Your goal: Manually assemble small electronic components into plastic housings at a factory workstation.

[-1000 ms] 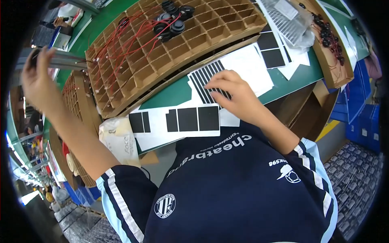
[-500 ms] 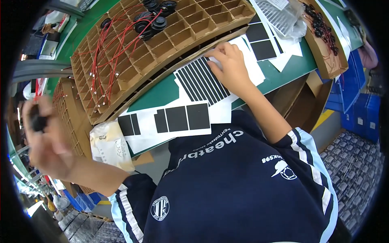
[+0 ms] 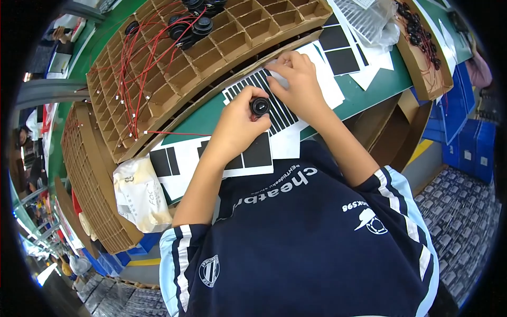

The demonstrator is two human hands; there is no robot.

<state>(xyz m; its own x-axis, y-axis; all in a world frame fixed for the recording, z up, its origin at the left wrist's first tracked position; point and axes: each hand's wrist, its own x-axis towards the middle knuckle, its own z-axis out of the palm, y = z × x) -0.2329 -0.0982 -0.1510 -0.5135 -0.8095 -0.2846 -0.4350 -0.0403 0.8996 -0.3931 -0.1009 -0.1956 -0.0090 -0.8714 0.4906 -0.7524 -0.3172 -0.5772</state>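
My left hand (image 3: 235, 127) is closed around a small black round speaker (image 3: 259, 106), its ringed face turned up. A red wire with a white plug trails from that hand toward the cardboard tray. Beneath the speaker lies a white sheet of black adhesive strips (image 3: 282, 117). At the sheet's far right end, my right hand (image 3: 300, 79) is closed, thumb and fingertips around a small pale piece (image 3: 279, 78) whose kind I cannot make out. White sheets with black rectangles (image 3: 257, 150) lie on the near side, partly covered by my left forearm.
A divided cardboard tray (image 3: 211, 61) fills the far side, holding black speakers (image 3: 193, 29) and tangled red wires. A cream plastic bag (image 3: 140, 193) sits at the table's left edge. To the right are more black-patterned sheets (image 3: 340, 58) and a cardboard box of wired parts (image 3: 422, 58).
My left hand has swung in from the far left with the black speaker, which is now above the strip sheet. My right hand has stayed nearly in place.
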